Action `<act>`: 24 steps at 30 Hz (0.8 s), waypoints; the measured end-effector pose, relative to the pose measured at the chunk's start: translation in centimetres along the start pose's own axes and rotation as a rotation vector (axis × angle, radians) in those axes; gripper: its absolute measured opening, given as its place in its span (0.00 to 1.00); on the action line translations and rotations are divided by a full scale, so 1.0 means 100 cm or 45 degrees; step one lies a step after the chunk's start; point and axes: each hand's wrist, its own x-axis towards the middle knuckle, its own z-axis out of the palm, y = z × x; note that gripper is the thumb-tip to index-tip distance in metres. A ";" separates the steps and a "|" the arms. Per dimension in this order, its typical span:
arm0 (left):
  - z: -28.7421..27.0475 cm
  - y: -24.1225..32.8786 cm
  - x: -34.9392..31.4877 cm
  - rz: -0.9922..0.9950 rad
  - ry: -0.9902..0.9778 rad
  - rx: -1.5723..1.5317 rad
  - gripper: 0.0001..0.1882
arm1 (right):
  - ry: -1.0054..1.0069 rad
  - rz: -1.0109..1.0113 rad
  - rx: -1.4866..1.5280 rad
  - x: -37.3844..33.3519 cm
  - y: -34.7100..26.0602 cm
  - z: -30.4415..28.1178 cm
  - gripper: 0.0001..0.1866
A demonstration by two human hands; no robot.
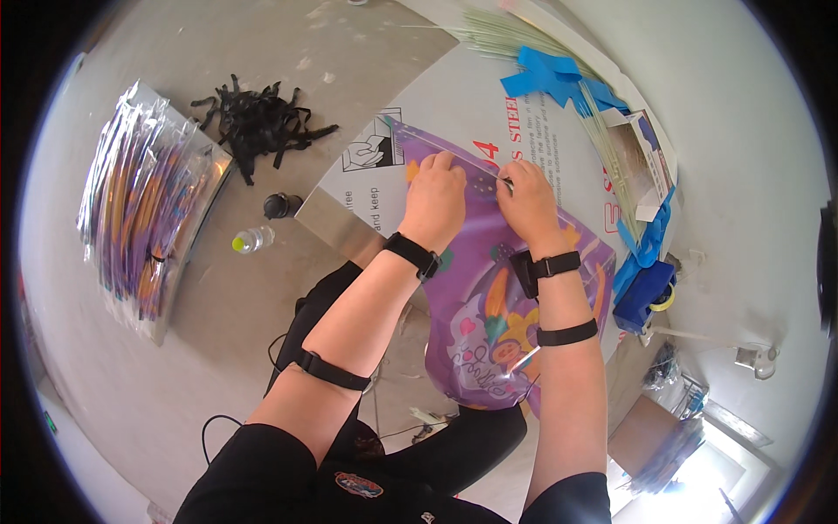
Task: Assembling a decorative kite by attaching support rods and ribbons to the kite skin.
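A purple printed sheet (pixel 463 262) with cartoon figures and flowers lies partly on the table and droops over its near edge toward my lap. My left hand (pixel 436 196) is closed on the sheet near its far edge, fingers curled down. To its right, my right hand (pixel 528 201) pinches the same far edge, thumb against fingers. A thin pale line, maybe a rod or a hem, runs along that edge. Whatever else lies under my fingertips is hidden. Black straps circle both my wrists and forearms.
Thin pale rods (pixel 524 39), blue strips (pixel 546 72), an opened box (pixel 642 162) and a blue tape dispenser (pixel 644 297) line the table's right side. On the floor at left are black straps (pixel 257 122), a bottle (pixel 253 239) and a plastic-wrapped stack of printed sheets (pixel 144 205).
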 end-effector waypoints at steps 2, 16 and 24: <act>-0.003 -0.003 0.002 -0.020 -0.029 -0.022 0.05 | -0.029 0.023 0.013 0.002 -0.004 -0.003 0.09; -0.011 -0.020 0.006 -0.040 -0.067 -0.212 0.08 | -0.052 -0.332 -0.114 0.059 -0.052 0.026 0.05; -0.024 -0.024 0.007 0.000 0.018 0.022 0.08 | -0.001 -0.303 -0.085 0.061 -0.048 0.032 0.03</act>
